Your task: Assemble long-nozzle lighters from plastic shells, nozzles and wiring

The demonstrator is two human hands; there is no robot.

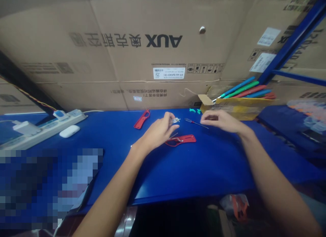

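Observation:
My left hand (163, 128) is closed, thumb and fingers pinching a small shiny silver part with a pale end (175, 120) above the table. Just below it lies a red plastic casing half (188, 139), with thin wires or metal strips inside; my left hand hides part of it. To the right, my right hand (221, 121) hovers with its fingers curled in to the thumb; whatever they may hold is too small to make out. A thin screwdriver (196, 123) with a clear handle lies between my hands. Another red casing piece (142, 120) rests behind my left hand.
Small green clips (195, 110) lie at the table's back edge. A cardboard box (235, 107) of coloured tools stands behind my right hand. On the left are a white power strip (48, 128) and a white earbud case (69, 131). Plastic bins (312, 120) stand at right.

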